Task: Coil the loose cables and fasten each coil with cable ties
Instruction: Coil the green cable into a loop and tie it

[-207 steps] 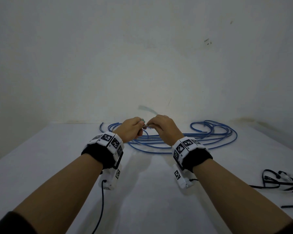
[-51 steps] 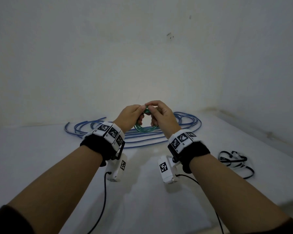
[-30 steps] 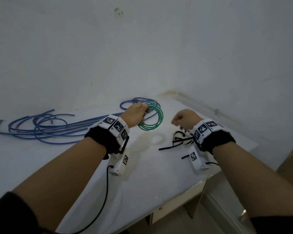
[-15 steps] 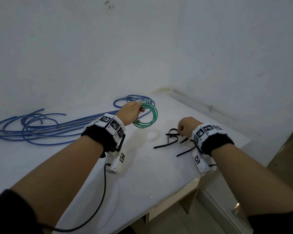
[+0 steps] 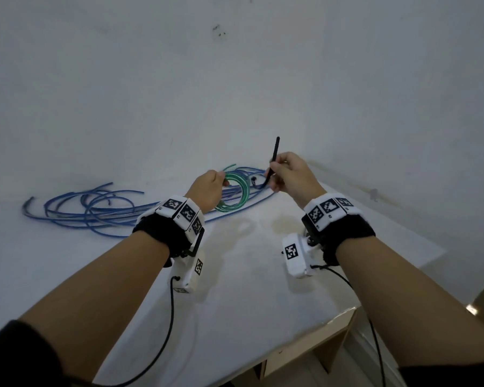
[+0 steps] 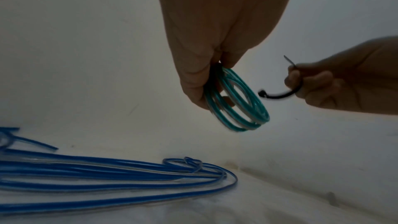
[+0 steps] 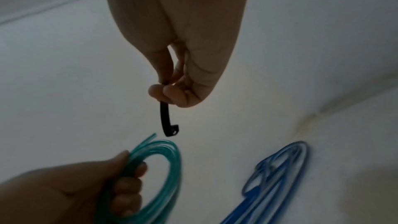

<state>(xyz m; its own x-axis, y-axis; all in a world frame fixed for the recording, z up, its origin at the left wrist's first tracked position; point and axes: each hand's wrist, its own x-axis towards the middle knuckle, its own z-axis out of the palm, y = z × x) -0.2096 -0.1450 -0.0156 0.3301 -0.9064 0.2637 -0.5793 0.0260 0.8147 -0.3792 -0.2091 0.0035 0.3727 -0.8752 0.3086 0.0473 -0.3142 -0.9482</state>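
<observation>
My left hand [image 5: 210, 185] grips a small green cable coil [image 5: 236, 195] above the white table [image 5: 235, 303]; the coil [image 6: 239, 106] hangs from its fingers. My right hand [image 5: 287, 174] pinches a black cable tie [image 5: 273, 160] just to the coil's right, one end sticking up, the head end curling toward the coil. In the right wrist view the black tie [image 7: 165, 120] hangs from the pinch just above the green coil [image 7: 163, 156], a small gap between them. Loose blue cable [image 5: 95, 208] sprawls on the table behind and left.
The wall [image 5: 235, 93] rises right behind the blue cable [image 6: 107, 181]. The table's front right edge and corner [image 5: 344, 314] lie near my right forearm. Sensor leads hang from both wrist units.
My right hand has lifted from the black ties on the table with one tie pinched, and moved left and up to the green coil. The left hand kept hold of the coil.
</observation>
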